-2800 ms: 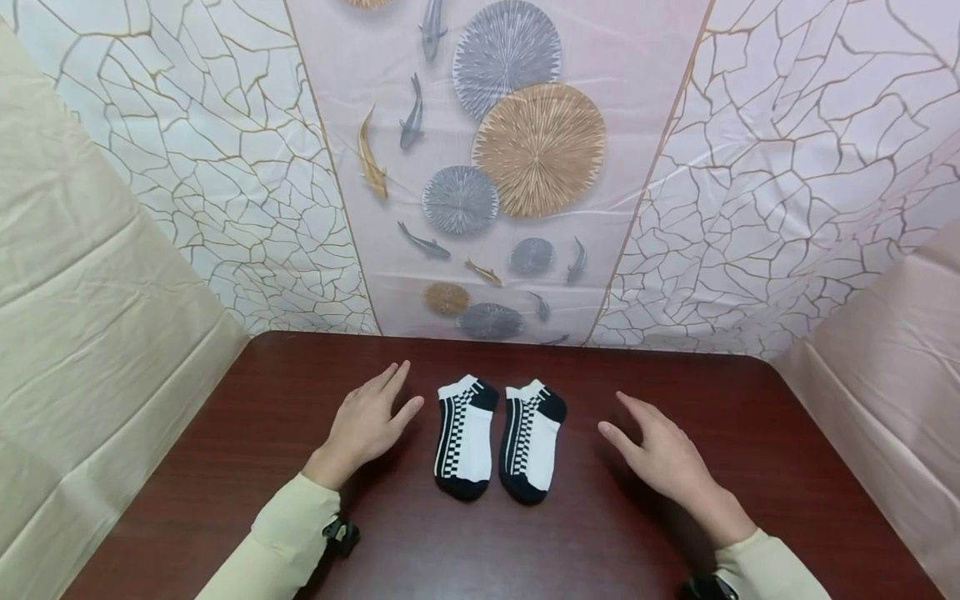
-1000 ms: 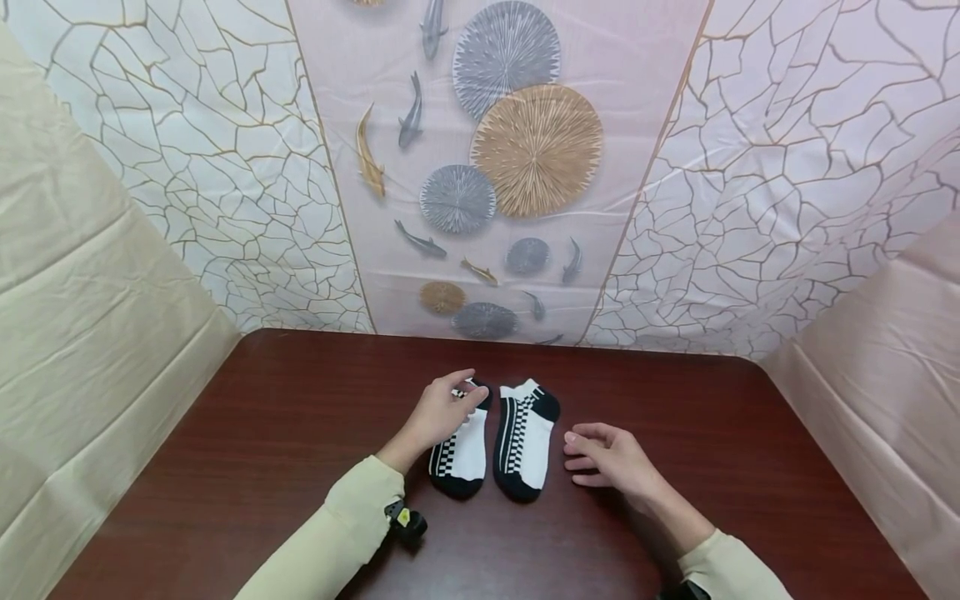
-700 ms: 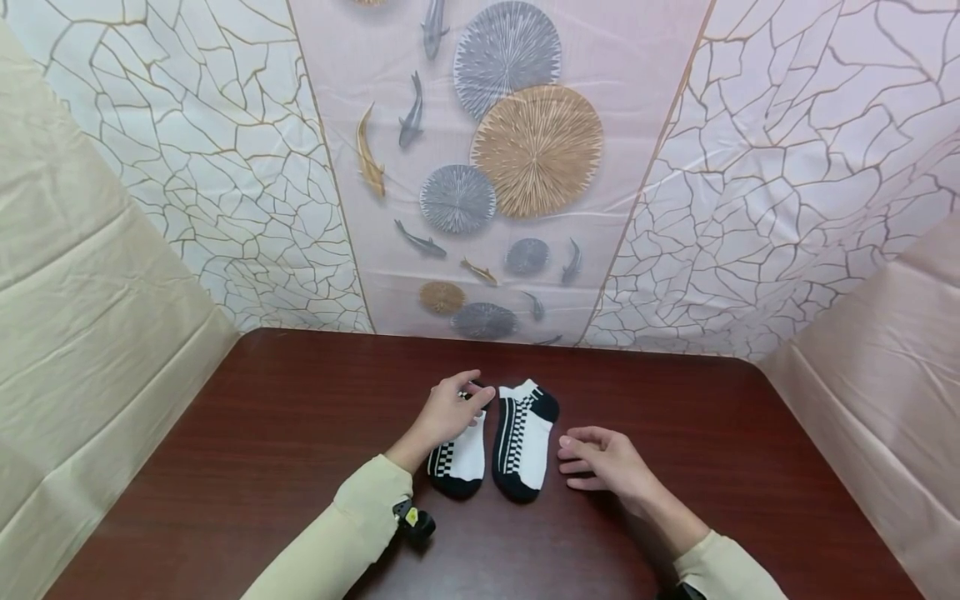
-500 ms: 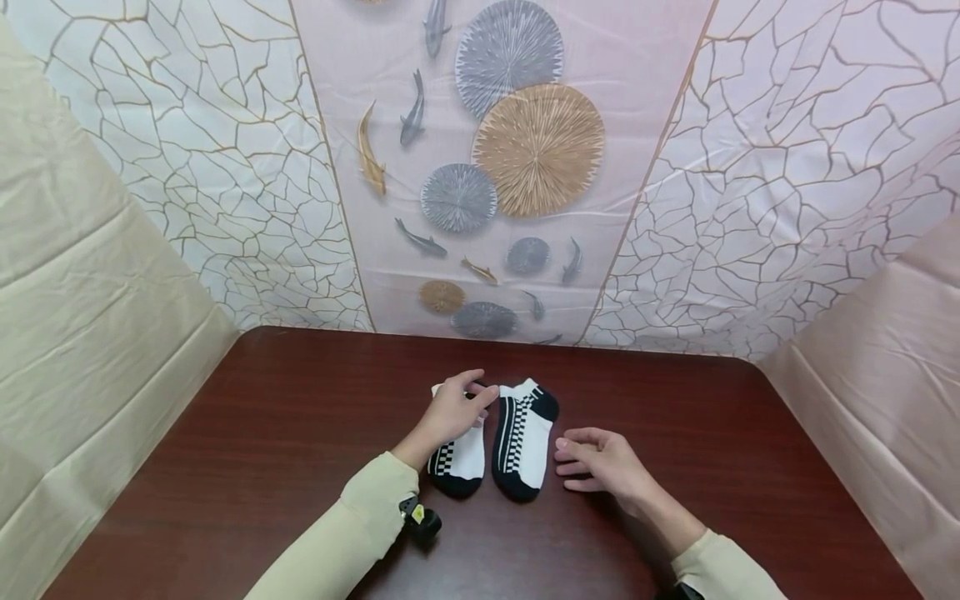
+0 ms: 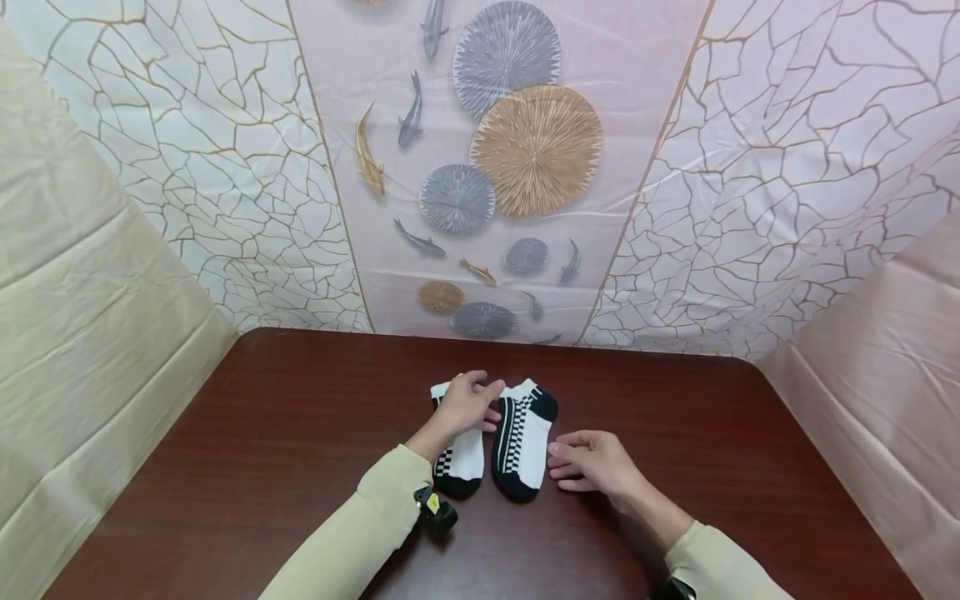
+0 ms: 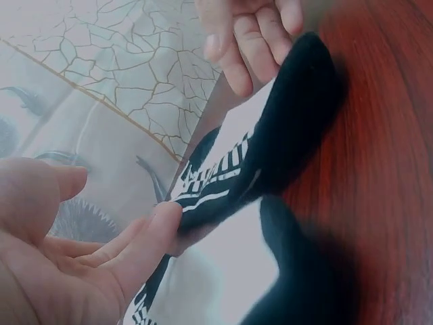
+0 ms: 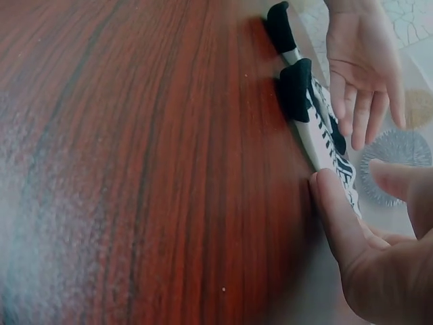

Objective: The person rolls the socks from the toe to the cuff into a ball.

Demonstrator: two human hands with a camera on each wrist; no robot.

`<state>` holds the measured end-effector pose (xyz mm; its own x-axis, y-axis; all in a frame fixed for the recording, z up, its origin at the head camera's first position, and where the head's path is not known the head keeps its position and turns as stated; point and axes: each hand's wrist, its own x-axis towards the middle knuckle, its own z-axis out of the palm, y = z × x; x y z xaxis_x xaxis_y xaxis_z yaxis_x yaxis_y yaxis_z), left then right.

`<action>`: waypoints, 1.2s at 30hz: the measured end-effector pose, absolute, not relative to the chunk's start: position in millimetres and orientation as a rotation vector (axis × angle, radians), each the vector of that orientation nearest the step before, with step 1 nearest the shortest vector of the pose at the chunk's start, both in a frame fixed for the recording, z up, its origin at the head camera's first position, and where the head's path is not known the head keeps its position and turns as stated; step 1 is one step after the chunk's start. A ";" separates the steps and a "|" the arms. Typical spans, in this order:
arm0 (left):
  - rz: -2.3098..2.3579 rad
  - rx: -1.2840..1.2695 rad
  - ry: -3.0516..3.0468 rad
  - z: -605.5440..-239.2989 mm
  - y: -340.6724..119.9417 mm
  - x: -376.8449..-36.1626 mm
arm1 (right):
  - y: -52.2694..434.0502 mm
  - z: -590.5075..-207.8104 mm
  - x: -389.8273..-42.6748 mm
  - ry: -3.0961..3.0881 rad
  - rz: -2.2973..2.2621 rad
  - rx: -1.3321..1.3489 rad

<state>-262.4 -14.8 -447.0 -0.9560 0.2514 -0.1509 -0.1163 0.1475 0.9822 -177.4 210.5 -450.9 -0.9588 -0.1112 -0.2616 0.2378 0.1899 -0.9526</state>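
Two ankle socks lie side by side on the table, white with black toes, heels and checkered stripes. My left hand [image 5: 467, 406] is over the upper part of the left sock [image 5: 467, 462] and hides some of it. Its fingertips reach the near edge of the right sock [image 5: 531, 442], by the cuff. In the left wrist view, one finger overlaps the striped side of that sock. My right hand [image 5: 596, 462] is at the other side of the right sock, fingers loosely bent, fingertips close to its edge. Neither hand grips a sock.
Dark red wood table [image 5: 315, 400] lies under everything. A patterned cloth backdrop [image 5: 480, 275] with fish and discs rises behind it. Beige cloth panels [image 5: 90, 275] flank both sides. A small black camera [image 5: 438, 512] is strapped to the left wrist.
The left hand has come from the table's left side over the left sock and moved right to the right sock's edge. The right hand has moved left, nearer that sock. Both socks lie still.
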 end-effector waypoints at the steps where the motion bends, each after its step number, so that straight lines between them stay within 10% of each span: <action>1: 1.888 0.117 2.130 -447.4 -13.9 -262.8 | 210.2 -451.3 -177.5 2.197 -1.833 0.113; 36: 1.859 0.001 2.014 -462.1 8.3 -270.0 | 196.1 -455.8 -187.1 2.409 -1.617 0.157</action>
